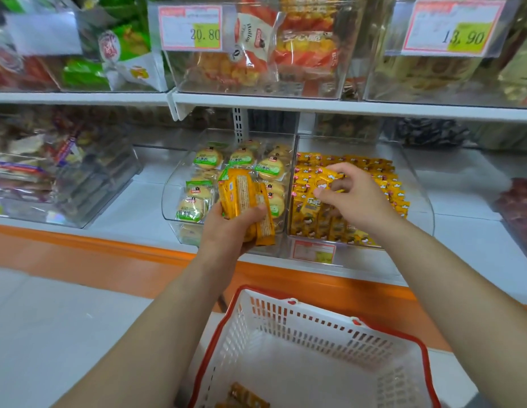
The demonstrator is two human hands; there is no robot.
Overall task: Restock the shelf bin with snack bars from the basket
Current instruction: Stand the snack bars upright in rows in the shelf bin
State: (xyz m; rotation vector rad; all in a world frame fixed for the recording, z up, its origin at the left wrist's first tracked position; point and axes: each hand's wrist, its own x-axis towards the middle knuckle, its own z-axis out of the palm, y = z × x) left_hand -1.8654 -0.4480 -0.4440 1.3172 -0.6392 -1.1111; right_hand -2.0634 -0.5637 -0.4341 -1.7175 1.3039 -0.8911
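My left hand (226,228) grips a bunch of yellow-orange snack bars (244,198), held upright in front of the shelf. My right hand (353,198) reaches into the clear shelf bin (421,192) and pinches one yellow snack bar (330,176) above the rows of matching bars (383,172) inside it. The white basket with a red rim (338,334) sits below my arms, and a couple of bars (244,397) lie on its bottom near the front edge.
A second clear bin (173,198) left of the target one holds round green-labelled cakes. More clear bins with snacks line the upper shelf (315,106), with price tags reading 20.80 and 13.90. An orange base strip (109,245) runs under the lower shelf.
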